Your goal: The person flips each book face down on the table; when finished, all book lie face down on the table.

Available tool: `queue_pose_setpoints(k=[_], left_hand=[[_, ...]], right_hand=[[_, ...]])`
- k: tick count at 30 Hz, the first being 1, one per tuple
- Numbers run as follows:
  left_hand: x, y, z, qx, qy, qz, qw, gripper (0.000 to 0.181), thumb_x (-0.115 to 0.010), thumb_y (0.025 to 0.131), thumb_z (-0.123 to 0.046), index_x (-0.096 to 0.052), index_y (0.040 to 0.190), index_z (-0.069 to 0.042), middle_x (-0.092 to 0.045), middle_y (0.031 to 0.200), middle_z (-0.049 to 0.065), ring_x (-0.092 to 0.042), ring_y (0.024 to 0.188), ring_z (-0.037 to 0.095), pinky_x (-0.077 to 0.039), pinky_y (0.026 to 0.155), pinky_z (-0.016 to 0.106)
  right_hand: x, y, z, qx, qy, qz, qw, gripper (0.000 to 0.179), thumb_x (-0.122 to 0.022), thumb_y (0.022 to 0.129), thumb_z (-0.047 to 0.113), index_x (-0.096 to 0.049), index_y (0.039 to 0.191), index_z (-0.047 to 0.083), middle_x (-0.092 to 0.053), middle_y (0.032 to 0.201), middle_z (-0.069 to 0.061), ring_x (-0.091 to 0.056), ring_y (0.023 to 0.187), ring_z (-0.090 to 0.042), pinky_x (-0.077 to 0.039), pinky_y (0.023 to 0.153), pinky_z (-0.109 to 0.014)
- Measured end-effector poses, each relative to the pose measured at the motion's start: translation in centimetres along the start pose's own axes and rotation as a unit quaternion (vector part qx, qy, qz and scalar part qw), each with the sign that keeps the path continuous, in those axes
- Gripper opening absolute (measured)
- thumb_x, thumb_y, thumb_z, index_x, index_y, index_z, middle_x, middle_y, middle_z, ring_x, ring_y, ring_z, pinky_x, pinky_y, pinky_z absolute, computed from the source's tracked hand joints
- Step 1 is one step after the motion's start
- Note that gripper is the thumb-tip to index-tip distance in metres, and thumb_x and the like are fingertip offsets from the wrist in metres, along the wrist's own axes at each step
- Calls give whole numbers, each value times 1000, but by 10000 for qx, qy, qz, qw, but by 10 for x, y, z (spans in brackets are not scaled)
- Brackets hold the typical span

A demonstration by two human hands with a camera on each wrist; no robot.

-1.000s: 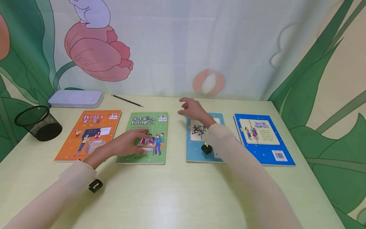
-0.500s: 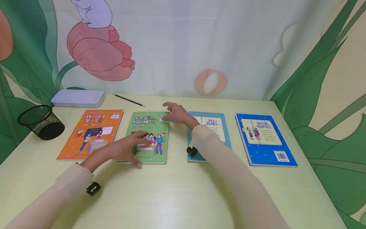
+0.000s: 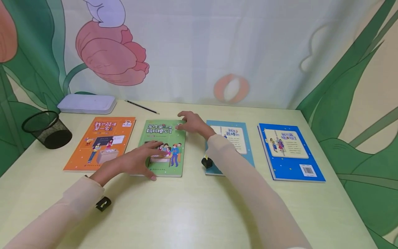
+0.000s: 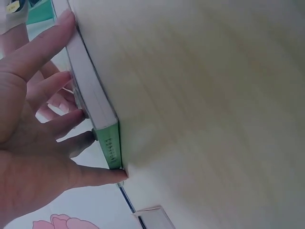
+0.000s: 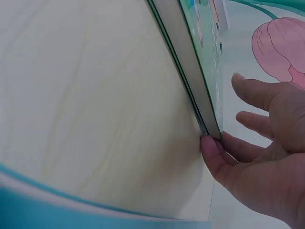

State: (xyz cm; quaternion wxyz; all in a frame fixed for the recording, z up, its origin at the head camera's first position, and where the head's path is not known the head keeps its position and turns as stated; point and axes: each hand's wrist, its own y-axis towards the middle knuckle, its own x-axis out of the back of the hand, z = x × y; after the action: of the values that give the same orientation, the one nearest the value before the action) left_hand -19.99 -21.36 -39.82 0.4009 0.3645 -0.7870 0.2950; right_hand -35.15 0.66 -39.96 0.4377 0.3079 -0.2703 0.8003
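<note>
A green book point(image 3: 168, 166) lies flat on the table, left of the middle, its cover facing up. Over its left half and near edge my left hand point(image 3: 136, 160) is spread. In the left wrist view, the left fingertips point(image 4: 66, 21) meet the page edge and spine end of the green book point(image 4: 108, 143). My right hand point(image 3: 194, 123) is at the far right corner. The right wrist view has lower fingers of the right hand point(image 5: 267, 157) against the corner of the green book point(image 5: 195, 71), with the upper digits raised apart from it.
An orange book point(image 3: 102, 138) lies to the left; a light-blue book point(image 3: 245, 138) and a dark-blue book point(image 3: 292, 166) lie to the right. Behind are a pencil case point(image 3: 87, 103) and a pencil point(image 3: 141, 106). A black mesh pen holder point(image 3: 49, 133) lies tipped at far left.
My right hand has moved left from over the light-blue book to the green book's far right corner. The left thumb has shifted toward the near edge.
</note>
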Motion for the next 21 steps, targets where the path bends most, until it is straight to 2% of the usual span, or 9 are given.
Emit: queue_pose_setpoints(k=[11,21], left_hand=[[2,2,-4,36,221,-93,9997,79,-91,71,-27,-58,141,-13,-29,161,22,-26,148,46,-34,112,65],[1,2,-4,74,196,-93,9997,79,-92,70,-25,-58,140,-14,-29,162,21,-24,149,46,-33,113,65]], right_hand=[[-2,9,2,-147,128,-144,9997,63,-76,89,21,-51,144,7,-50,150,-11,-51,136,-30,-45,110,-42],[2,8,3,-336,879,311,9951,65,-75,89,14,-46,147,3,-45,154,-14,-44,141,-31,-41,114,-43]])
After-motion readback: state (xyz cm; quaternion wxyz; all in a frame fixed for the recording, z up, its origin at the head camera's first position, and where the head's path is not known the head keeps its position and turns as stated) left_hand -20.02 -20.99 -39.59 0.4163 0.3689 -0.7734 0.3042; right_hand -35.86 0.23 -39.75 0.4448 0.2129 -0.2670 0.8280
